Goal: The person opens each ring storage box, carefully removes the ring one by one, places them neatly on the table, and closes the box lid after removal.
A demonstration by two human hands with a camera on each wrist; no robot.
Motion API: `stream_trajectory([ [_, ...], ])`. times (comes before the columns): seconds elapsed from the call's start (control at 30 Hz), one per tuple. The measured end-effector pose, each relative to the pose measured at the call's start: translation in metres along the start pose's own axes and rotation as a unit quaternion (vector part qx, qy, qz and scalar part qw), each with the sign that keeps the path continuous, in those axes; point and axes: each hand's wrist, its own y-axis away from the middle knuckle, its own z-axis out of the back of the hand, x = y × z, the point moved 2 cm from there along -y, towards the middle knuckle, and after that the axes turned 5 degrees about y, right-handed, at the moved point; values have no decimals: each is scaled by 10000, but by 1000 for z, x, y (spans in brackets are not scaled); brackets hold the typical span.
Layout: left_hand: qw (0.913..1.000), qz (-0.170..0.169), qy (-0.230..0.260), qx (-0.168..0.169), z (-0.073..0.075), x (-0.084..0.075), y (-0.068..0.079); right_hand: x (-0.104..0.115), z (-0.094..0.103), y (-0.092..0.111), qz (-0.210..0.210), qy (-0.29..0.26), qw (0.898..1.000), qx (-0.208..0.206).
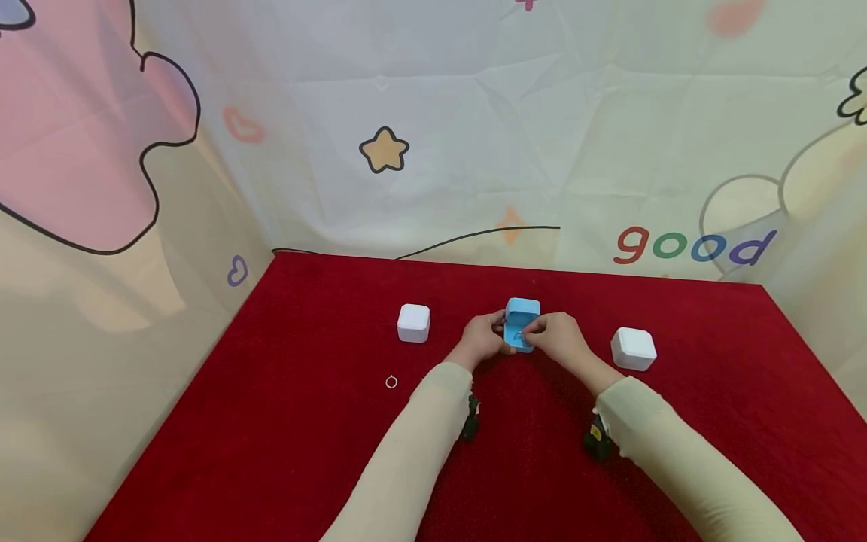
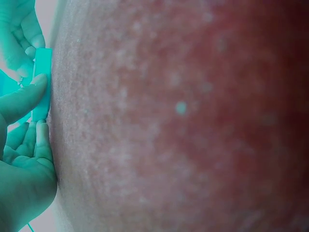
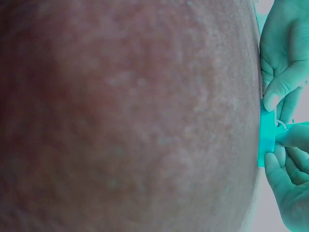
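left hand [image 1: 484, 337] grips 1 smooth, round-cornered blue box [image 1: 523, 306]; right hand [image 1: 559, 336] pinches 1 thin ring [image 3: 282, 124].

Head cam's bright, pretty even light, soft shading on the backdrop [image 1: 460, 113], warmer patch lower L; red cloth [image 1: 325, 452] deep, white boxes [image 1: 414, 324] palest on top. Wrist cams: hazy, heavy teal cast, blue box [image 2: 44, 101] reads turquoise, close-up cloth v. blurry, darkening twd R edge in left cam, L edge in right.

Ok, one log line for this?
left hand: holds open blue box; right hand: at ring inside; another ring: on red cloth; both white boxes: closed
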Motion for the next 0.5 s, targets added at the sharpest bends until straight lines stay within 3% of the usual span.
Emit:
stream_trajectory([
  [0.5, 10000, -14, 8, -42, -1, 1, -1, -4, 2, -2, 71, -60, 10000, -16],
])
